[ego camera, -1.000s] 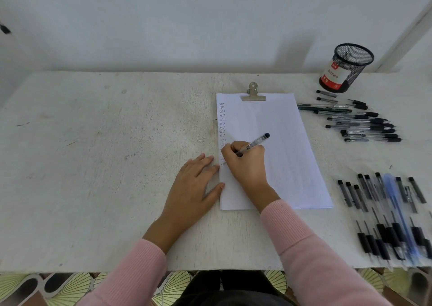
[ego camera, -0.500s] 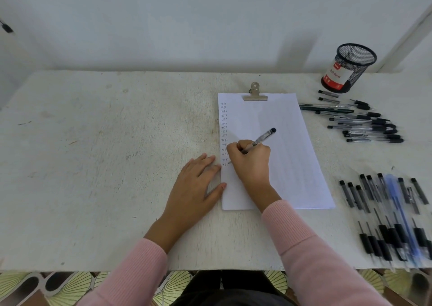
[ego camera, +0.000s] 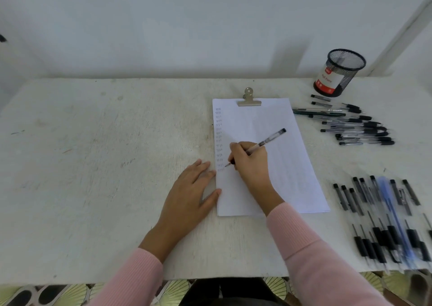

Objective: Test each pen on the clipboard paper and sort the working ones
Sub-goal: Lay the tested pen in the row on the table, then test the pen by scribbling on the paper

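Observation:
White paper point(ego camera: 278, 165) lies under a metal clip point(ego camera: 249, 98) on the clipboard, with a column of small scribbles down its left margin. My right hand point(ego camera: 251, 163) grips a clear black-tipped pen point(ego camera: 268, 140), its tip near the lowest scribble at the left margin. My left hand point(ego camera: 190, 193) lies flat on the table, fingers touching the paper's left edge. A row of capped pens point(ego camera: 357, 128) lies to the upper right of the paper. A second group of pens point(ego camera: 383, 217) lies at the lower right, blurred.
A black mesh pen cup point(ego camera: 339, 73) with a red and white label stands at the back right, near the wall. The table's front edge point(ego camera: 140, 280) runs just under my sleeves. The white table point(ego camera: 93, 165) spreads to the left of the paper.
The pen's rear end has tilted further right and up, and the tip now shows below my right fingers. My left hand has stayed in place.

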